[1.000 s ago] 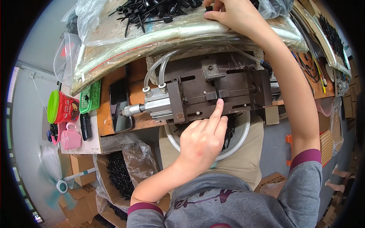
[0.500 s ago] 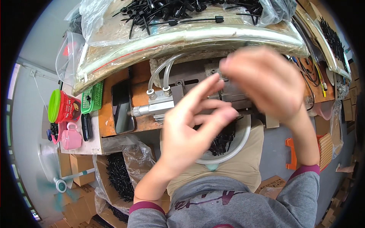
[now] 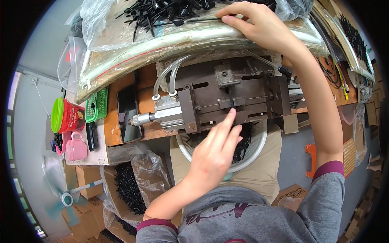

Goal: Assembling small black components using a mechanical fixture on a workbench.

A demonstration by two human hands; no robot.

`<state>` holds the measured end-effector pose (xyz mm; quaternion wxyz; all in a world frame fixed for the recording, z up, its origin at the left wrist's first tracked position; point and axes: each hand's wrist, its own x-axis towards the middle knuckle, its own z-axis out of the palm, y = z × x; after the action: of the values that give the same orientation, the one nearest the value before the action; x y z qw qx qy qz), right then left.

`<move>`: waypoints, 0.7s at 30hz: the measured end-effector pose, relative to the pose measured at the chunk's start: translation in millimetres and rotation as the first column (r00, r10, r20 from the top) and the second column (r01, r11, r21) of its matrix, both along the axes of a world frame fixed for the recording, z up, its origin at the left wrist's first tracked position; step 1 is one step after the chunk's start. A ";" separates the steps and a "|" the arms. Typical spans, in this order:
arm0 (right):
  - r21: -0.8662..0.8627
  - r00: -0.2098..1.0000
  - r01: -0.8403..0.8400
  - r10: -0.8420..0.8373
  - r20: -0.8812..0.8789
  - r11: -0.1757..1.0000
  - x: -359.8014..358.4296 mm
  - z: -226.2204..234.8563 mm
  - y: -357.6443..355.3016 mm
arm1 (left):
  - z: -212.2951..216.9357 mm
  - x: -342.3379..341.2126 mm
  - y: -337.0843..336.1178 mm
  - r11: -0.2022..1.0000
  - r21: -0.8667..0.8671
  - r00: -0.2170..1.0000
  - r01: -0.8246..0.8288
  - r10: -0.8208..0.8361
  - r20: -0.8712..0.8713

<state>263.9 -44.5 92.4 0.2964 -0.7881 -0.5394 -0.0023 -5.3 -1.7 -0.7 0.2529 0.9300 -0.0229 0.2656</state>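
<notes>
Under the left hand (image 3: 210,157) sat a white basket (image 3: 260,146) of black parts (image 3: 244,146). I had that hand's fingers apart, gripping nothing that I could see, the index tip at the near end of a black strip (image 3: 231,96) in the machine (image 3: 252,90). Well beyond it, over the edge of the tray (image 3: 202,38), the right hand (image 3: 259,24) had its fingertips at the end of a loose strip (image 3: 200,20); I couldn't tell whether they had closed. This looked like steadying one piece while fetching another; the next move seemed to call for a sure pinch.
</notes>
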 end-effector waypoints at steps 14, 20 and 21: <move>0.264 0.946 -0.044 0.125 -0.298 0.964 -90.8 -14.6 -82.0 | 10.7 10.9 4.4 0.950 0.313 0.980 -0.003 0.064 -0.186; 0.203 0.993 -0.097 0.082 0.080 0.974 -133.3 -63.6 -105.8 | 68.2 52.4 66.8 0.997 -0.014 0.989 -0.078 0.079 0.127; 0.192 0.992 -0.093 0.073 0.105 0.977 -141.2 -72.6 -108.7 | 78.4 65.9 84.4 0.985 -0.056 0.970 -0.166 0.173 0.170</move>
<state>122.7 -153.2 19.8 0.3462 -0.7306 -0.5828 -0.0815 60.6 82.7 77.7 0.2454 0.8963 0.0402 0.3671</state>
